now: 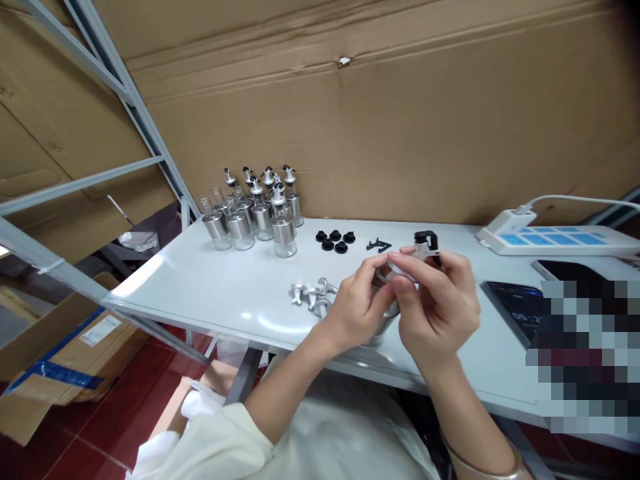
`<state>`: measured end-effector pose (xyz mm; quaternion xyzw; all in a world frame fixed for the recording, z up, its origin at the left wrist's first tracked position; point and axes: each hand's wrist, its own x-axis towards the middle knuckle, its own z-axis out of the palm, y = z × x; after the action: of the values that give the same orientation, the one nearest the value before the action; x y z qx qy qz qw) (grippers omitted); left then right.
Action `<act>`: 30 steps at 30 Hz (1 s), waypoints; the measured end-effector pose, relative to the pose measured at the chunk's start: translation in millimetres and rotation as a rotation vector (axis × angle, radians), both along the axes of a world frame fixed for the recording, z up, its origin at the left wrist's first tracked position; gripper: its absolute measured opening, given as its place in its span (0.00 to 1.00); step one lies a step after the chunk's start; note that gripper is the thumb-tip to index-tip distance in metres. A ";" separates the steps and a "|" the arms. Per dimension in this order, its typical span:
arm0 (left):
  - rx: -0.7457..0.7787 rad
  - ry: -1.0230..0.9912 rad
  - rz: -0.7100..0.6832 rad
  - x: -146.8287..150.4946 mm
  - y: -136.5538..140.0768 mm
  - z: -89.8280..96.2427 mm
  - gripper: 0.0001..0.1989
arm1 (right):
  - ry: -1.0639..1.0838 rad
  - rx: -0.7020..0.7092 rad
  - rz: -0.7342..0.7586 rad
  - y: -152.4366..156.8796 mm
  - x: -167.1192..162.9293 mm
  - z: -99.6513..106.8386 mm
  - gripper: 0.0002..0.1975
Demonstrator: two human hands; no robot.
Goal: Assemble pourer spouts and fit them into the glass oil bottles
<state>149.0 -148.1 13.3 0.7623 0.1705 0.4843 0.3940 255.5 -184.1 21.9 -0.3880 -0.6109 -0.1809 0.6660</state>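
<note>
The left hand [357, 303] and right hand [443, 303] hide much of the glass bottle [387, 325] at the counter's [225, 283] front edge and the lower part of the pourer [423, 248]. A pixelated patch [590, 353] masks the phone's [507, 307] last timer digits near the right end. The power strip [555, 240] leaves the picture at right, the cardboard box [75, 363] at left.

2 curled hands [357, 303] [440, 300] close together

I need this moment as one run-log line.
right hand: holds black-topped pourer | left hand: close beside, grip unclear | glass bottle: below hands, partly hidden | table: black round parts, silver spouts
</note>
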 end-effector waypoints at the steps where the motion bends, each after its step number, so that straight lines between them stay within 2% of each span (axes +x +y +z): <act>1: 0.005 0.001 -0.002 -0.3 0.7 0.1 0.23 | 0.010 -0.006 0.008 0.3 0.0 -0.3 0.19; 8: 0.012 0.008 -0.036 -0.7 10.8 -9.6 0.25 | -0.016 -0.089 0.071 2.1 -7.5 -8.4 0.11; 14: -0.042 -0.033 -0.078 -0.2 11.0 -13.3 0.23 | 0.043 -0.089 0.005 3.5 -13.7 -18.7 0.12; 22: 0.001 -0.031 -0.061 -2.0 13.6 -16.8 0.25 | 0.081 -0.128 0.091 2.0 -11.6 -23.5 0.13; 30: -0.042 -0.053 -0.076 -2.5 12.9 -17.2 0.31 | 0.084 -0.135 0.144 3.2 -12.6 -24.2 0.12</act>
<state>146.5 -135.1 -3.9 0.7466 0.1413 0.4855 0.4324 242.9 -180.9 -2.3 -0.3944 -0.6196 -0.0747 0.6746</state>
